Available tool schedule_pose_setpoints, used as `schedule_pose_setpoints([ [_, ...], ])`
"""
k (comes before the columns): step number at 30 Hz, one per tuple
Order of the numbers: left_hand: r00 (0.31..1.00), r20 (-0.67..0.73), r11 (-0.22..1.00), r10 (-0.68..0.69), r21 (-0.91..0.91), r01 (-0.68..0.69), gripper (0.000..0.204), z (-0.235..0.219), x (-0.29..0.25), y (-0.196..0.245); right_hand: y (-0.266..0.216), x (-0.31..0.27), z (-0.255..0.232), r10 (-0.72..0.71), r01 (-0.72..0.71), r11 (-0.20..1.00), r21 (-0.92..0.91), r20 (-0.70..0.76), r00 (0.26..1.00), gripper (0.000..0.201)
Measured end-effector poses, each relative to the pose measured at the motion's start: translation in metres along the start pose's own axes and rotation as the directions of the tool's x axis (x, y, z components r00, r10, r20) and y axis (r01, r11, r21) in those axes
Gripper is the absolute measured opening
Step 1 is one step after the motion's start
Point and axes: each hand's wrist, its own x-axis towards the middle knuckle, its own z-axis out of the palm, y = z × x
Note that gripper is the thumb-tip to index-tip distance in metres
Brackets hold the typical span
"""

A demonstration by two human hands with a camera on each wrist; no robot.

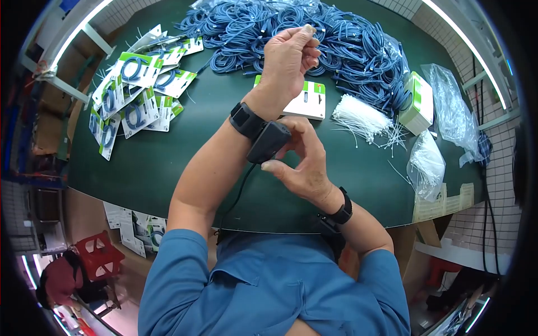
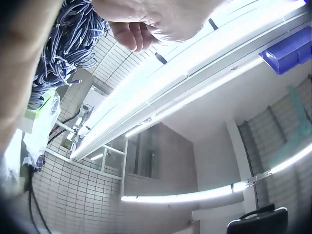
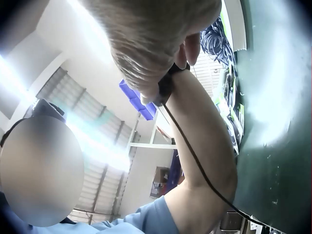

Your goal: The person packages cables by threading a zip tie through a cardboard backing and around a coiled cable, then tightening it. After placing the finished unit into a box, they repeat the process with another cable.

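Note:
My left hand [image 1: 284,63] is raised over the table [image 1: 224,106], its fingers loosely curled and nothing in them. A black wrist camera [image 1: 270,142] on a strap [image 1: 246,120] sits at the left wrist. With thumb and fingers my right hand [image 1: 307,168] grips this camera from the right side. A thin black cord [image 3: 189,146] runs from the camera along the left forearm in the right wrist view. Behind the left hand lies a white-and-green box [image 1: 315,102], partly hidden by the wrist.
A large heap of blue cables [image 1: 358,56] covers the back of the table. Carded cable packs [image 1: 137,115] are piled at left. White zip ties [image 1: 361,119], another white-and-green box [image 1: 417,103] and plastic bags [image 1: 451,106] lie at right.

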Motion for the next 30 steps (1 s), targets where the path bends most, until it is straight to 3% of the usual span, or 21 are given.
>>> schedule_pose_setpoints([
  [3, 0.99, -0.023, 0.986, 0.136, 0.098, -0.133, 0.015, -0.004, -0.002, -0.008, 0.0, -0.004, 0.008, 0.224, -0.197, 0.943, 0.268, -0.072, 0.972, 0.063],
  [5, 0.952, -0.014, 0.925, 0.307, 0.241, -0.295, 0.016, -0.005, -0.002, -0.011, -0.002, -0.001, 0.009, 0.243, -0.217, 0.944, 0.248, -0.081, 0.967, 0.062],
  [6, 0.954, -0.011, 0.927, 0.298, 0.242, -0.287, 0.016, -0.004, -0.003, -0.011, -0.005, 0.002, 0.009, 0.256, -0.233, 0.946, 0.227, -0.079, 0.963, 0.06],
  [8, 0.894, 0.067, 0.81, 0.443, 0.398, -0.431, 0.012, -0.002, -0.005, -0.01, -0.006, 0.003, 0.008, 0.269, -0.248, 0.947, 0.206, -0.081, 0.96, 0.059],
  [9, 0.853, 0.114, 0.731, 0.509, 0.466, -0.498, 0.01, -0.001, -0.006, -0.009, -0.006, 0.003, 0.008, 0.324, -0.301, 0.922, 0.244, -0.061, 0.944, 0.056],
  [10, 0.855, 0.115, 0.732, 0.506, 0.467, -0.496, 0.01, 0.0, -0.005, -0.006, -0.006, 0.003, 0.007, 0.379, -0.354, 0.892, 0.281, -0.036, 0.925, 0.053],
  [12, 0.561, 0.466, 0.185, 0.684, 0.634, -0.751, 0.011, -0.001, -0.002, 0.001, -0.006, 0.003, 0.007, 0.429, -0.406, 0.858, 0.316, -0.005, 0.903, 0.05],
  [13, 0.391, 0.645, -0.13, 0.657, 0.607, -0.784, 0.012, -0.001, -0.002, 0.003, -0.005, 0.003, 0.007, 0.415, -0.388, 0.861, 0.33, -0.012, 0.91, 0.047],
  [14, 0.392, 0.645, -0.13, 0.656, 0.608, -0.783, 0.012, -0.001, -0.003, 0.004, -0.004, 0.003, 0.007, 0.402, -0.371, 0.862, 0.345, -0.021, 0.915, 0.045],
  [17, 0.274, 0.851, -0.39, 0.449, 0.463, -0.796, 0.018, 0.003, -0.007, 0.002, -0.005, 0.001, 0.009, 0.39, -0.352, 0.857, 0.377, -0.027, 0.92, 0.043],
  [21, 0.328, 0.844, -0.403, 0.424, 0.5, -0.766, 0.02, 0.002, -0.004, 0.005, 0.001, -0.003, 0.011, 0.41, -0.369, 0.821, 0.436, 0.002, 0.912, 0.042],
  [26, 0.323, 0.891, -0.417, 0.32, 0.439, -0.796, 0.017, 0.003, -0.019, 0.007, 0.009, -0.003, 0.004, 0.427, -0.422, 0.787, 0.451, 0.095, 0.899, 0.044],
  [30, 0.403, 0.839, -0.313, 0.366, 0.519, -0.796, 0.013, 0.007, -0.037, 0.011, 0.01, -0.008, 0.008, 0.427, -0.466, 0.806, 0.365, 0.187, 0.885, 0.047],
])
